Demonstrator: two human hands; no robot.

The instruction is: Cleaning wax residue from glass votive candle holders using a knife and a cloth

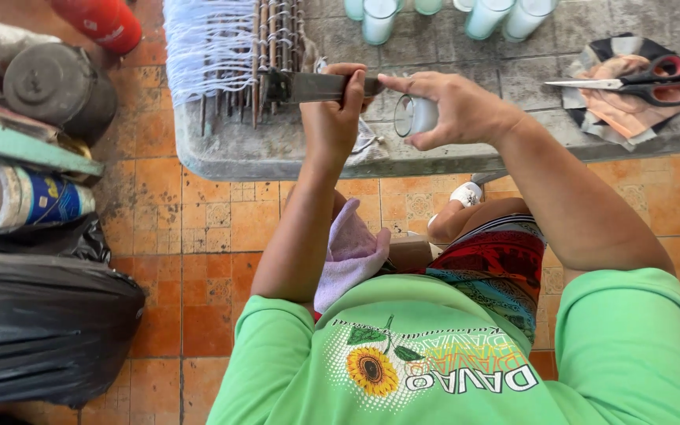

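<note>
My left hand [338, 106] grips the handle of a broad knife [308, 86] whose blade lies flat and points left toward a rack of white strings [214, 43]. Close beside it, my right hand [450, 106] holds a small glass of white wax [415, 116] tipped on its side, with its open mouth facing the knife hand. Both hands hover over the near edge of a grey stone table [293, 153]. A pink cloth [349, 256] lies on my lap.
Several glasses of white wax [485, 16] stand at the table's far edge. Red-handled scissors [655, 83] lie on a cloth at the right. A black bag [37, 327], cans [41, 201] and a dark pot [57, 86] crowd the tiled floor at the left.
</note>
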